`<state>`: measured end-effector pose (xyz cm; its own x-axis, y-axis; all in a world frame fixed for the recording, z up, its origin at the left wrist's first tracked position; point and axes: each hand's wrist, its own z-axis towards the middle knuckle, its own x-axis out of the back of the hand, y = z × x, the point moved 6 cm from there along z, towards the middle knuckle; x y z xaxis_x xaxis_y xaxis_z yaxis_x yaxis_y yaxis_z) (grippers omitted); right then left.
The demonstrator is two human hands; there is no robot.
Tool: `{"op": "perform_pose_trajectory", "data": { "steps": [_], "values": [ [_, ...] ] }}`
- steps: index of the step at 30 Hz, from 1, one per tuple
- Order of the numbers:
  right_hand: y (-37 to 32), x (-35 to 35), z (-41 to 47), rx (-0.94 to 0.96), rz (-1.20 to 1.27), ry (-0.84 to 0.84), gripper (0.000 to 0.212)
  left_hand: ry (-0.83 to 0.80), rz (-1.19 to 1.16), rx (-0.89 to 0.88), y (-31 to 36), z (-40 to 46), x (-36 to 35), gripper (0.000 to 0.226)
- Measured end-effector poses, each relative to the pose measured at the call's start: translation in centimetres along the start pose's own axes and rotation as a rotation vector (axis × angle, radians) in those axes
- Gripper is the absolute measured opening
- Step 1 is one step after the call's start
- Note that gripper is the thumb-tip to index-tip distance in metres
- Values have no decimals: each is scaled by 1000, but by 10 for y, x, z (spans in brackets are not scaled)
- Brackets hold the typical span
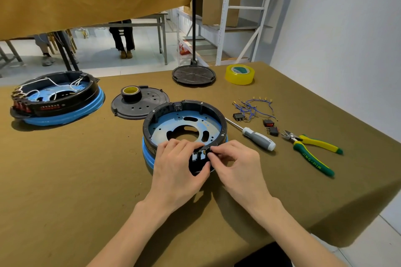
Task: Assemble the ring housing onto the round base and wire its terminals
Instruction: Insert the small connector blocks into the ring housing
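Nearest of all, both hands meet at the front edge of the black ring housing, which sits on the blue round base at the middle of the olive-covered table. The left hand curls over the housing's near rim, its fingers wrapped on the slotted terminal bracket there; the right hand pinches a small black part against that same bracket with thumb and forefinger, though what the part is I cannot tell. Just right of the base lie a grey-handled screwdriver, two small rocker switches, and yellow-green pliers. Beyond them rests a tangle of blue terminal wires. Behind the housing a black perforated cover carries a roll of dark tape. Far left stands a second, already wired assembly; far back, a black disc and a yellow tape roll.
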<state>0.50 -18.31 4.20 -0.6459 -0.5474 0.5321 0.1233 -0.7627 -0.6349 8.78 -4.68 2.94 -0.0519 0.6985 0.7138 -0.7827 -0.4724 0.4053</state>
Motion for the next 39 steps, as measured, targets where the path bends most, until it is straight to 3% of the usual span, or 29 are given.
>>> {"op": "perform_pose_trajectory", "data": {
  "steps": [5,9,12,20,31,39],
  "values": [
    [9,9,11,66,-111,-138,25,16,-7,52,0,3,0,42],
    [13,12,28,114,-117,-316,45,34,-62,39,-6,5,8,39],
    [11,5,38,169,-169,-448,38,17,-62,34,-11,5,11,37],
    [13,4,55,179,-115,-551,33,30,-21,36,-10,4,9,34],
    [15,5,65,141,-40,-614,25,31,-34,8,-11,5,8,33],
    [13,3,50,229,-126,-473,26,42,-34,-12,-10,5,8,38]
  ]
}}
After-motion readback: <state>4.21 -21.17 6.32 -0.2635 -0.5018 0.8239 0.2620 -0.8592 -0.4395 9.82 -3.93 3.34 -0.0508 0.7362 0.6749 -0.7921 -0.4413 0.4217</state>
